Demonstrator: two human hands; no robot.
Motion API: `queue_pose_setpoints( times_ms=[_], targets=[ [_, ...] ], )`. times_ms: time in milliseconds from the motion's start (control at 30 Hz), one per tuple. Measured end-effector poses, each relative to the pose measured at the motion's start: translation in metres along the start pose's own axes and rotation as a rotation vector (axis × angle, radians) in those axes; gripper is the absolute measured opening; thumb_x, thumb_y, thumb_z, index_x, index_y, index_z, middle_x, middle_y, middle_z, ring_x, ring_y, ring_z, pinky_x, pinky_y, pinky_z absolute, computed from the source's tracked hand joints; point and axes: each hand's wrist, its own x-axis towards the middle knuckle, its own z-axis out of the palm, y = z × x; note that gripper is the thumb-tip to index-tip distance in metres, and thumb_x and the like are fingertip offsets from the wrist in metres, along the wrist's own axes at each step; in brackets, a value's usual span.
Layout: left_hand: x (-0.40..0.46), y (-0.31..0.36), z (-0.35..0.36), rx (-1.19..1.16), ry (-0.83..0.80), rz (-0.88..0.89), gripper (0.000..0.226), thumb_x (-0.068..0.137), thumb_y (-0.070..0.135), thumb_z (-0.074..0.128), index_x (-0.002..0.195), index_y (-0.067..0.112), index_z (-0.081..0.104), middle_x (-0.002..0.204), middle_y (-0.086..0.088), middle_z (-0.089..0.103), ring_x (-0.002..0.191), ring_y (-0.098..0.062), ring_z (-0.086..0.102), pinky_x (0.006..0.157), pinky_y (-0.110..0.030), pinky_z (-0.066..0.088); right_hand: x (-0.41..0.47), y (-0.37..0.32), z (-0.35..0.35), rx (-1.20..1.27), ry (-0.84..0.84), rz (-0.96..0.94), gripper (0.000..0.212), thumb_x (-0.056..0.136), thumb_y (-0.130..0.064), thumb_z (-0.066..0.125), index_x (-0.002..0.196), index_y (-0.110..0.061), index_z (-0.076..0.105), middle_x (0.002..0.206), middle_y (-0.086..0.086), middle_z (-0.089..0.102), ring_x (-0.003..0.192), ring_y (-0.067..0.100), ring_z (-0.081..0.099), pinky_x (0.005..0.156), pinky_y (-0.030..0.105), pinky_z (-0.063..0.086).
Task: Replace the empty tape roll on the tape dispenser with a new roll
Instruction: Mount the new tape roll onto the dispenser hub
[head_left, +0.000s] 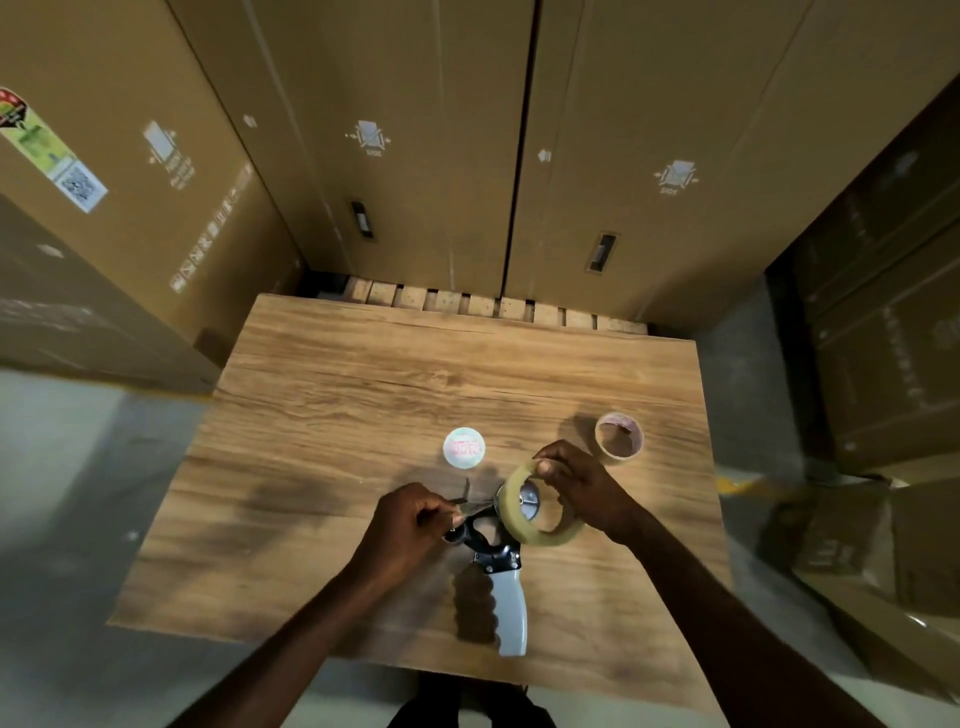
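Observation:
A tape dispenser (496, 558) with a black frame and a grey handle lies on the wooden table (363, 395), handle toward me. My left hand (410, 525) grips its black front end. My right hand (579, 488) holds a full roll of clear tape (545, 530) by its rim, tilted over the dispenser's round metal hub. An empty cardboard tape core (619, 435) stands on the table just beyond my right hand.
A small round white disc (464, 448) with red print lies flat beyond the dispenser. Tall cardboard boxes (415, 130) wall in the table at the back and left. More boxes (893, 338) are stacked at the right. Grey floor shows on the left.

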Motion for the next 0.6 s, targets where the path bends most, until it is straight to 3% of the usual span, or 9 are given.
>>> queue_pose_setpoints(
  times_ms=[100,200,367,500,600],
  targets=[
    [-0.004,-0.014,0.008,0.011,0.034,-0.012,0.018,0.077,0.016,0.086,0.076,0.033,0.079,0.078,0.009,0.071,0.077,-0.004,0.069,0.067,-0.012,0.047,0.011,0.009,0.004,-0.053,-0.032,-0.007,0.013,0.103,-0.016,0.063,0.107,-0.004,0.065,0.105,0.012,0.071,0.098,0.011,0.062,0.092,0.030,0.050],
    [-0.005,-0.022,0.014,0.006,0.055,-0.038,0.014,0.076,0.019,0.086,0.077,0.031,0.079,0.080,0.008,0.073,0.079,-0.004,0.070,0.068,-0.012,0.048,0.019,0.015,0.006,-0.089,-0.055,-0.019,0.012,0.102,-0.011,0.063,0.108,-0.001,0.065,0.109,0.020,0.069,0.098,0.011,0.062,0.092,0.026,0.050],
    [0.004,-0.023,0.020,-0.006,0.034,-0.101,0.025,0.083,0.015,0.079,0.074,0.038,0.075,0.071,0.020,0.075,0.072,0.006,0.070,0.067,-0.012,0.051,0.031,0.026,0.008,-0.128,-0.029,-0.012,0.013,0.102,-0.006,0.062,0.109,0.004,0.064,0.111,0.025,0.067,0.099,0.014,0.060,0.089,0.017,0.048],
    [0.010,-0.029,0.023,-0.001,0.018,-0.091,0.029,0.085,0.007,0.073,0.086,0.035,0.075,0.084,0.013,0.078,0.077,0.005,0.072,0.072,-0.017,0.056,0.036,0.033,0.011,-0.099,-0.033,0.019,0.012,0.102,-0.007,0.062,0.109,0.003,0.065,0.113,0.026,0.067,0.101,0.015,0.060,0.094,0.029,0.049],
    [0.011,-0.035,0.023,0.038,0.008,-0.071,0.033,0.082,0.002,0.073,0.086,0.035,0.073,0.088,0.010,0.078,0.083,0.002,0.073,0.076,-0.015,0.054,0.036,0.034,0.014,-0.074,-0.040,0.046,0.014,0.103,-0.010,0.063,0.111,0.000,0.065,0.115,0.024,0.068,0.100,0.012,0.061,0.093,0.030,0.050]
  ],
)
